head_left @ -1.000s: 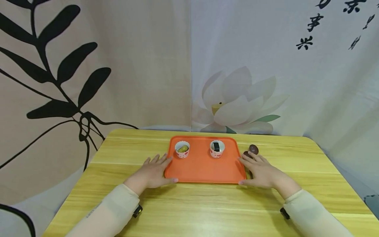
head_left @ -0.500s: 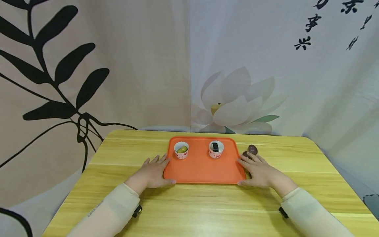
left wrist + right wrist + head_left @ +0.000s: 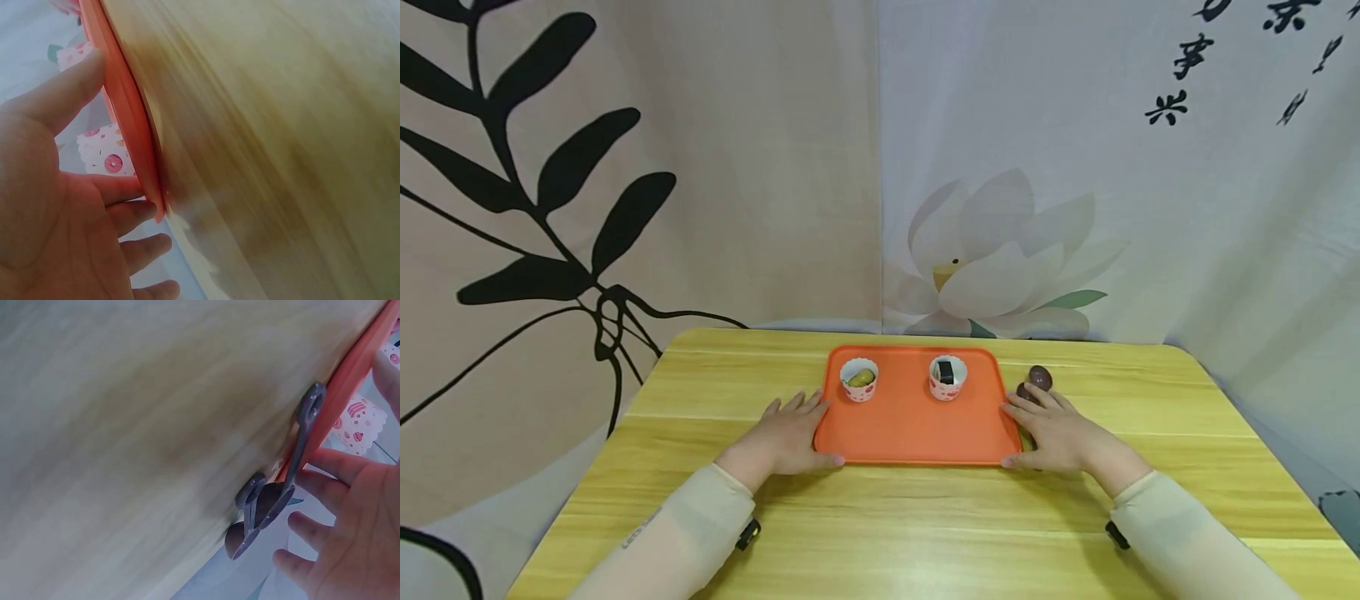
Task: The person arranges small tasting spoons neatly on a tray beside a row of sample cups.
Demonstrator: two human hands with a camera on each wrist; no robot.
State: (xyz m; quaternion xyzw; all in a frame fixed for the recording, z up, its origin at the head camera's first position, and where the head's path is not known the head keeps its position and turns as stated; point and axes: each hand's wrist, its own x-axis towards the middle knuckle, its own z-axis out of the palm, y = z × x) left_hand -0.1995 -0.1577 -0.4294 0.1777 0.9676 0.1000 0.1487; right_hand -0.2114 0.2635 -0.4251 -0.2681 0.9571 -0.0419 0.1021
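An orange tray (image 3: 917, 433) lies flat on the wooden table between both hands. My left hand (image 3: 786, 435) touches its left side and near-left corner, fingers spread and fairly straight. At the opposite side, my right hand (image 3: 1062, 435) touches the right edge and near-right corner in the same way. Two patterned paper cups stand on the tray: the left cup (image 3: 861, 394) holds yellow-green pieces, the right cup (image 3: 946, 390) something black and white. Beside the tray, partly under my right hand, lie two dark spoons; one spoon (image 3: 302, 444) has a long ringed handle, the other spoon (image 3: 249, 515) looks shorter.
The wooden table (image 3: 880, 533) extends in front of the tray and to both sides. Behind its far edge hangs a pale curtain (image 3: 775, 167) printed with leaves, a lotus and characters. A dark curved object (image 3: 452, 554) shows at the lower left.
The view has shifted slightly. Both hands stay at the tray's sides, and the tray and cups keep their places. The spoons beside the right hand look very slightly displaced.
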